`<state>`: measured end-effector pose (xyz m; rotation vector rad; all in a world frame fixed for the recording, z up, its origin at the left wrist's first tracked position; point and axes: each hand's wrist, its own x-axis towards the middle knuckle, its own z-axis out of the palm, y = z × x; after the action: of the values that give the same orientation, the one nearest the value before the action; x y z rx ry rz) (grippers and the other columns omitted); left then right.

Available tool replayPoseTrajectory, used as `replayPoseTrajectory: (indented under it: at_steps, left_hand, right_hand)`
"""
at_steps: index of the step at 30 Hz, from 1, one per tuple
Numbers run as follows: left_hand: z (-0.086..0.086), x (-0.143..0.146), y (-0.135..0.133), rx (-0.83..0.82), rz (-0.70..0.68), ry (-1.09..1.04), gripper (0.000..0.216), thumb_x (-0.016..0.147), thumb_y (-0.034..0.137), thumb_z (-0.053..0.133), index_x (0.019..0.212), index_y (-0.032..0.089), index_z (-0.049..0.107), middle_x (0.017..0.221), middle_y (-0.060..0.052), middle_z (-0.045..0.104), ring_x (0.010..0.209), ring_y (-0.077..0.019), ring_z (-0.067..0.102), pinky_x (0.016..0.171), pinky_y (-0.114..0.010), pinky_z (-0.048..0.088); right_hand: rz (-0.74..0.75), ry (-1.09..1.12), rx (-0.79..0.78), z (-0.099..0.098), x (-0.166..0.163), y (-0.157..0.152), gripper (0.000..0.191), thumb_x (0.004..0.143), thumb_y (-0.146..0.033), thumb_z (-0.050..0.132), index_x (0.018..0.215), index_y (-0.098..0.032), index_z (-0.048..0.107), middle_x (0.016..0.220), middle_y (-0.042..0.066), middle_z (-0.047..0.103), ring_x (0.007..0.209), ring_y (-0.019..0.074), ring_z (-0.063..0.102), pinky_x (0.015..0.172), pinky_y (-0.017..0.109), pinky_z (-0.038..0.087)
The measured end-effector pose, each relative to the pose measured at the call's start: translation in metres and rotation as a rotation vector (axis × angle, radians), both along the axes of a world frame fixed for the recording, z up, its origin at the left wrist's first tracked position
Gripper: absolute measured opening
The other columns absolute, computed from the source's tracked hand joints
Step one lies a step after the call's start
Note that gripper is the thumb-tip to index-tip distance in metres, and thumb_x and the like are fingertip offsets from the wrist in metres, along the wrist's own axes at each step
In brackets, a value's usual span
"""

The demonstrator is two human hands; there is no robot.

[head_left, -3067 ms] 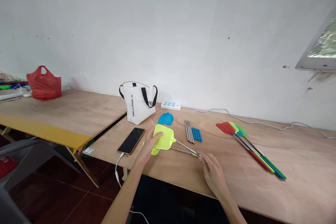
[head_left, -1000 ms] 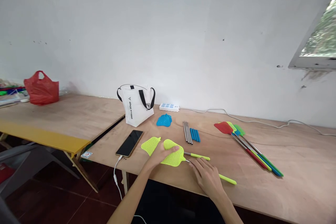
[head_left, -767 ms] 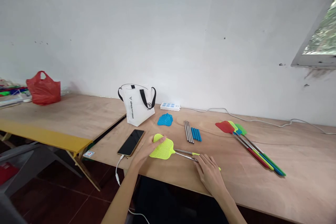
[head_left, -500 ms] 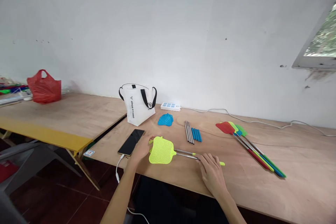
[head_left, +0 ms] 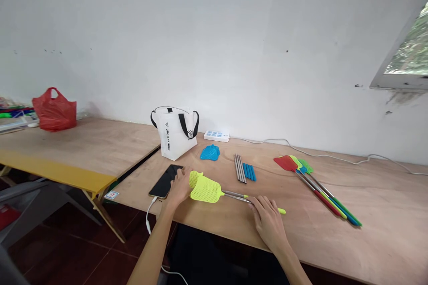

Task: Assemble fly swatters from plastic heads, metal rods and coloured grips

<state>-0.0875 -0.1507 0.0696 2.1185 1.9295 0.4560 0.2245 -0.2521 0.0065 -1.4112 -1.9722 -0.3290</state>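
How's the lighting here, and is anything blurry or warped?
Head view: wall fairly evenly lit, floor dark; glints on the metal tubes; window frame leaning at the right edge, likely wide-angle distortion, with smeared foliage outside; holes readable in the front yellow-green swatter head.

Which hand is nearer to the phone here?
Left. The left hand overlaps the right edge of the phone in view; the right hand is farther right, over a yellow handle.

Your right hand (head_left: 269,222) holds a yellow-green fly swatter (head_left: 205,189); your left hand (head_left: 179,187) is just beside a second swatter (head_left: 194,178), near a smartphone (head_left: 163,182).
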Motion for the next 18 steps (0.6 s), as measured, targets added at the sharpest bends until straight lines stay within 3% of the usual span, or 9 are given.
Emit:
replayPoseTrajectory:
  at_steps: [5,8,10,13,18]
  left_hand:
    - [0.010,-0.009,0.005,0.177,-0.061,-0.369,0.061,0.076,0.015,0.056,0.137,0.022,0.048,0.124,-0.011,0.060,0.114,-0.0286,0.062,0.095,-0.038,0.048]
    - [0.020,-0.008,0.001,0.323,-0.061,-0.618,0.050,0.081,0.022,0.057,0.130,0.022,0.050,0.111,-0.007,0.067,0.106,-0.0254,0.064,0.092,-0.036,0.050]
    - [0.027,-0.003,-0.004,0.387,-0.040,-0.725,0.034,0.083,0.032,0.062,0.115,0.021,0.056,0.104,-0.006,0.068,0.100,-0.0244,0.066,0.087,-0.034,0.051]
    - [0.033,0.006,-0.011,0.407,-0.041,-0.820,0.028,0.082,0.043,0.068,0.095,0.020,0.062,0.096,-0.004,0.069,0.091,-0.0230,0.067,0.079,-0.030,0.052]
    - [0.035,0.021,-0.017,0.353,-0.077,-0.995,0.036,0.081,0.050,0.073,0.094,0.017,0.067,0.089,-0.003,0.071,0.083,-0.0207,0.067,0.073,-0.028,0.053]
  right_hand:
    - [0.014,-0.010,-0.036,-0.002,-0.003,0.000,0.027,0.104,-0.023,0.040,0.113,-0.026,0.065,0.098,0.004,0.068,0.089,0.0210,0.062,0.081,0.036,0.043]
    - [0.038,-0.038,-0.044,-0.003,-0.006,0.001,0.026,0.105,-0.025,0.040,0.114,-0.027,0.064,0.101,0.005,0.068,0.091,0.0217,0.062,0.084,0.037,0.045]
    - [0.039,-0.068,-0.038,-0.003,-0.006,0.001,0.024,0.105,-0.027,0.042,0.108,-0.027,0.066,0.103,0.005,0.068,0.092,0.0223,0.063,0.084,0.038,0.046]
    - [-0.022,-0.095,0.007,-0.005,-0.005,0.002,0.024,0.104,-0.032,0.045,0.109,-0.027,0.067,0.110,0.007,0.068,0.098,0.0245,0.064,0.089,0.042,0.046]
    - [-0.162,-0.083,0.091,-0.013,-0.002,0.006,0.036,0.105,-0.043,0.039,0.126,-0.027,0.064,0.128,0.013,0.066,0.117,0.0312,0.060,0.099,0.053,0.043]
